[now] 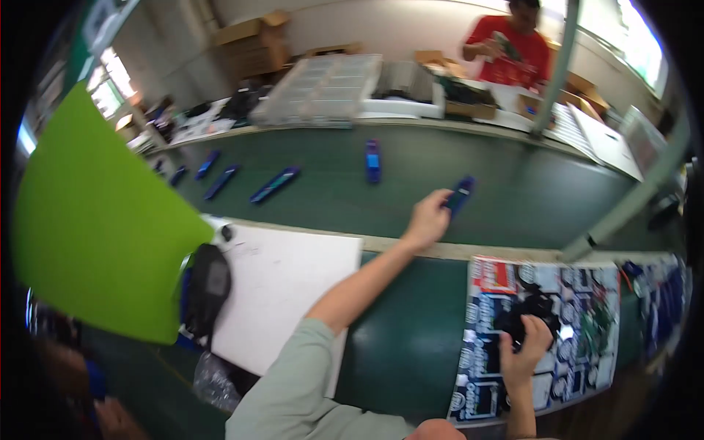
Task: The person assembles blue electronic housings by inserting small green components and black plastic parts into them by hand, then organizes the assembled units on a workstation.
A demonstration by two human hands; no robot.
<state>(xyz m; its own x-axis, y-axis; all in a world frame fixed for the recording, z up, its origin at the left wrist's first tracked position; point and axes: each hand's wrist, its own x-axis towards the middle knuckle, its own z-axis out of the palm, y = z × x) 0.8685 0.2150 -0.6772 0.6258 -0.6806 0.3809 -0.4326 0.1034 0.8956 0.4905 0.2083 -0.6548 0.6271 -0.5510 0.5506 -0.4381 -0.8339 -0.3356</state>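
My left hand [427, 222] reaches out over the dark green conveyor surface, its fingers closed on the near end of a slim blue-purple piece [461, 195]. The piece tilts away to the right. Lower right, my right hand [526, 352] curls its thumb and fingers around the edge of small black parts [529, 314], which lie bunched on a printed sheet [480, 400]. Which single part it grips is too dark to make out. Similar blue-purple pieces lie along the green surface: one upright piece [373, 161] in the middle, one slanted piece [275, 185] and several more further left.
A white board [286, 293] lies left of my arm, with a black pouch-like object [207, 290] and a bright green panel [103, 227] beside it. Clear compartment trays [323, 88] stand beyond the conveyor. A metal post [623, 205] rises at right. A person in red [510, 51] works opposite.
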